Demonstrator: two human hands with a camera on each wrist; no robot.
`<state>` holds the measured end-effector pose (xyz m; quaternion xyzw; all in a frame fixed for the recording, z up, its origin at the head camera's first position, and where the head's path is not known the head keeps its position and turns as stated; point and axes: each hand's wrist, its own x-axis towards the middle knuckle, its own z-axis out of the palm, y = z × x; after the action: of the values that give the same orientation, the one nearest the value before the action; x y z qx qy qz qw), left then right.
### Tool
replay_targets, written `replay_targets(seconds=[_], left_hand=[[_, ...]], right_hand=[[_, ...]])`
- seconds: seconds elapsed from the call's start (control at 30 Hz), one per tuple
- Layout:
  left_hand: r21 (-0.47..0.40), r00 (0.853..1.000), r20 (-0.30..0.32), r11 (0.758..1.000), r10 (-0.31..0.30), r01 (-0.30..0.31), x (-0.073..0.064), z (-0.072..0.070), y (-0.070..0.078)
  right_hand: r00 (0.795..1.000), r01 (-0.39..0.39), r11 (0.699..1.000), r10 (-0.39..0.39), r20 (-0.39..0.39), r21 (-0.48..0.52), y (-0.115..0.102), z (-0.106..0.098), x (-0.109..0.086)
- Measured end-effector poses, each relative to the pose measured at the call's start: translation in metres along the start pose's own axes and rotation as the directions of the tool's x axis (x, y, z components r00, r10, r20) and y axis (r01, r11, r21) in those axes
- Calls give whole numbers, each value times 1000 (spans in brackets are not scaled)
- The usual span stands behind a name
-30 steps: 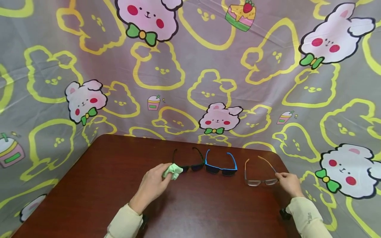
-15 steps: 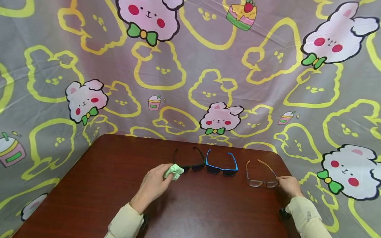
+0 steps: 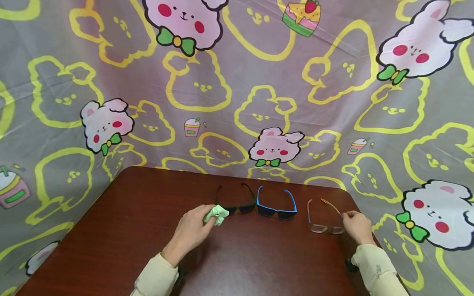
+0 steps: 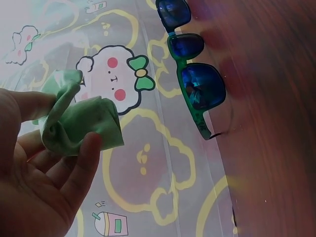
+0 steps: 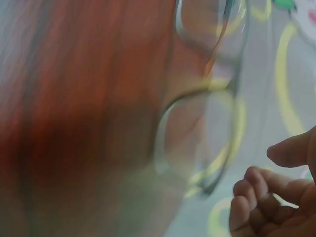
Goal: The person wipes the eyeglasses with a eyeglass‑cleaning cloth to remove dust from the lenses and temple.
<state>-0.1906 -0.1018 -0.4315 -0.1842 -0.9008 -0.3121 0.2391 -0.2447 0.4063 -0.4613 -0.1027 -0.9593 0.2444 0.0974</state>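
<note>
My left hand [image 3: 189,231] pinches a crumpled light green cloth [image 3: 217,214] between thumb and fingers, held above the table. In the head view the cloth overlaps the left lens of a dark pair of sunglasses [image 3: 246,209]; in the left wrist view their frame looks green and their lenses [image 4: 202,86] blue, apart from the cloth. At the right, clear eyeglasses [image 3: 319,228] with orange-brown temple tips stand with temples unfolded. Beside their right hinge is my right hand [image 3: 357,227]. Its thumb and loosely curled fingers [image 5: 242,207] are apart in the right wrist view, with nothing between them.
Blue-framed sunglasses [image 3: 277,212] stand between the dark pair and the clear eyeglasses, all in a row along the back of the brown table [image 3: 122,230]. A patterned cloth curtain [image 3: 207,94] hangs behind and around the table edges.
My right hand has let go of the clear eyeglasses, which it held at the right hinge and drew slightly nearer. The left hand and its cloth have stayed almost still.
</note>
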Motion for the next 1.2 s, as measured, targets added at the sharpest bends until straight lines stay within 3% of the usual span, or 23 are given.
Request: replay_targets(seconds=[0.1,0.23,0.37,0.47,0.53,0.77,1.2], left_hand=[[-2,1000,3,1000,2,-2,1,-1,0],[3,1000,5,1000,15,-15,3,-1,-1],[0,1000,1,1000,19,-19,6,-3,-1],[-15,1000,13,1000,3,-3,8,-5,-1],[-24,1000,27,1000,-9,10,9,-6,-1],[-48,999,51,999,-18,21,7,-4,-1],[-5,997,68,1000,-18,18,1,0,-1]], right_hand=[[984,142,989,-144,-101,-25,-28,5,-3],[919,354,934,-358,-167,-54,-69,13,-5],[851,501,863,-505,-144,-63,-101,25,-5],[828,547,834,-551,-100,-72,-115,36,-3],[832,547,834,-551,-65,-70,-121,44,-2],[873,486,870,-487,16,-87,-123,61,-4],[883,468,874,-460,94,-127,-112,78,2]])
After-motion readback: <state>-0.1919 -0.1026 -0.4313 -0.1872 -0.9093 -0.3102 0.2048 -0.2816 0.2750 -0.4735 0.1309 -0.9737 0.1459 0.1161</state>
